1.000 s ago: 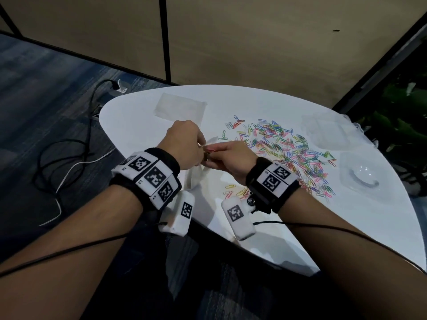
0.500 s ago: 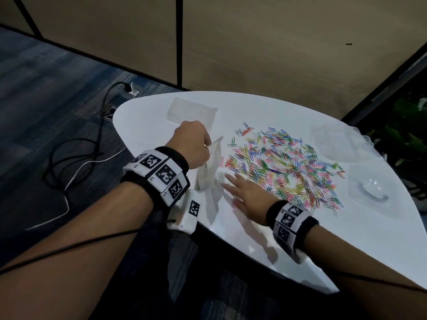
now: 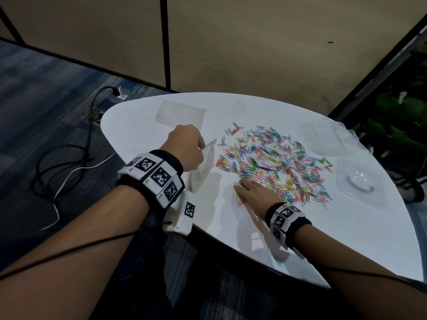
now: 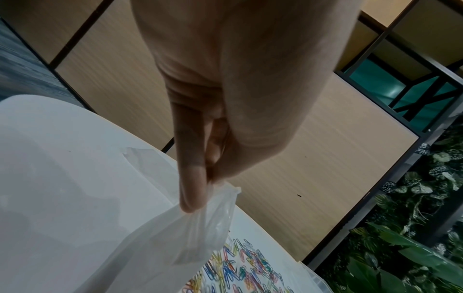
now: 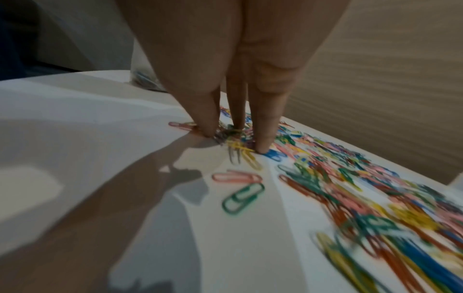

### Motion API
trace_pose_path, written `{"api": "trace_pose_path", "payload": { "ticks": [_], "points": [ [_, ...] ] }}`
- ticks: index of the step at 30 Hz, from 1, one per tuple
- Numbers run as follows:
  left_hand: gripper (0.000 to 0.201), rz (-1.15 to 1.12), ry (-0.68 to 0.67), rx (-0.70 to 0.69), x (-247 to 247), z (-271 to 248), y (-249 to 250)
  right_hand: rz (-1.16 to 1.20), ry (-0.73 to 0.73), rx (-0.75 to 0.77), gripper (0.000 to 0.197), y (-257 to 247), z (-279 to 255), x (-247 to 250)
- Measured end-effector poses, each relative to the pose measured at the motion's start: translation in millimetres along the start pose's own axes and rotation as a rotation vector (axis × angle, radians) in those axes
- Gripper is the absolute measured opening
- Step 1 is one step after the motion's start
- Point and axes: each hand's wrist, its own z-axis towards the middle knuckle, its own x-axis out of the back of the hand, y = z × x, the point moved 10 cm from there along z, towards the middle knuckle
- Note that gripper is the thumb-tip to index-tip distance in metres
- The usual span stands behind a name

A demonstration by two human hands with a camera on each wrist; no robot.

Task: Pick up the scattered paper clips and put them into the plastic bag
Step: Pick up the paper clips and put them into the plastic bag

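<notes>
A spread of coloured paper clips (image 3: 277, 162) (image 5: 350, 188) (image 4: 238, 271) covers the middle of the white table (image 3: 346, 227). My left hand (image 3: 184, 148) (image 4: 200, 190) pinches the top edge of a clear plastic bag (image 3: 203, 167) (image 4: 175, 247), which hangs upright just left of the pile. A few clips show inside the bag's bottom (image 5: 144, 78). My right hand (image 3: 241, 184) (image 5: 234, 140) lies at the pile's near left edge. Its straight fingertips (image 5: 261, 146) press down around a small bunch of clips.
A flat clear bag (image 3: 180, 113) lies at the table's back left. Clear plastic containers (image 3: 323, 137) (image 3: 360, 181) sit at the right. Cables (image 3: 69, 158) trail on the floor to the left, and plants (image 3: 404, 135) stand beyond the right edge. The table's front edge is close to my wrists.
My right hand left the bag's mouth and moved right and down onto the near edge of the pile. The left hand still holds the bag up.
</notes>
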Motion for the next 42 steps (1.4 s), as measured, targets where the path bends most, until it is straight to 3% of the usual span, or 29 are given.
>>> {"api": "trace_pose_path", "payload": {
  "ticks": [3, 6, 13, 15, 18, 22, 26, 30, 38, 42],
  "points": [
    [0.026, -0.005, 0.002, 0.01, 0, 2, -2, 0.021, 0.099, 0.028, 0.023, -11, 14, 17],
    [0.024, -0.007, 0.0, 0.01, 0, 3, -3, 0.123, 0.135, -0.065, 0.019, 0, 21, 28],
    [0.026, 0.001, 0.0, -0.004, 2, 0, 0, 0.988, 0.406, -0.501, 0.017, 83, -2, 74],
    [0.026, -0.001, -0.006, -0.011, 2, -1, 3, 1.335, 0.45, -0.476, 0.018, 83, -7, 91],
    [0.027, 0.007, -0.01, -0.019, 2, -4, 7, 1.802, 0.468, -0.304, 0.027, 58, -9, 120],
    [0.027, 0.012, -0.002, -0.04, -1, -8, 15, 2.029, 0.335, -0.173, 0.027, 2, -2, 130],
    [0.021, -0.016, 0.003, -0.071, -6, -12, 23, 1.963, 0.265, -0.264, 0.011, -31, 8, 108],
    [0.019, -0.037, -0.013, -0.108, -13, -14, 28, 1.751, 0.231, -0.307, 0.017, -36, 12, 101],
    [0.025, -0.02, -0.04, -0.16, -17, -17, 32, 1.005, 0.262, -0.29, 0.015, -28, 9, 124],
    [0.026, -0.018, -0.042, -0.169, -17, -19, 34, 0.967, 0.252, -0.279, 0.014, -32, 8, 126]
  ]
}}
